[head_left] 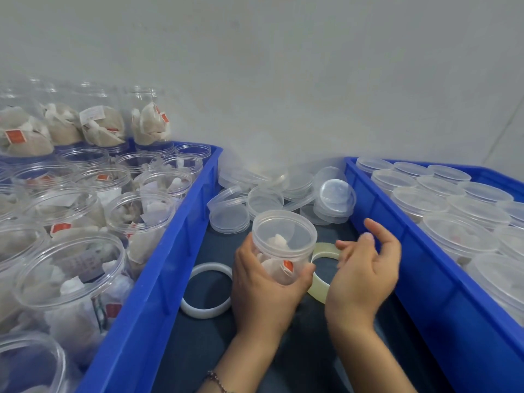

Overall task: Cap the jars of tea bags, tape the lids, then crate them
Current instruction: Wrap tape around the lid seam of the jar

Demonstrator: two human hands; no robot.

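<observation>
Dark table (215, 361), tape roll (321, 282) half-hidden behind jar (283, 245)

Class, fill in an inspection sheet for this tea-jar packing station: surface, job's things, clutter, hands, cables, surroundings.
Surface: dark blue cloth-like work surface between two crates.
Job's things: clear plastic jar of tea bags, lid on; pile of loose clear round lids; yellowish roll of clear tape and white tape ring, both flat; left blue plastic crate of uncapped jars; right blue plastic crate of capped jars.
Clutter: nothing seen.
Hands: left hand grips the jar; right hand beside it, fingers loosely curled, holding nothing.
Cables: nothing seen.
Surroundings: plain pale grey wall.
</observation>
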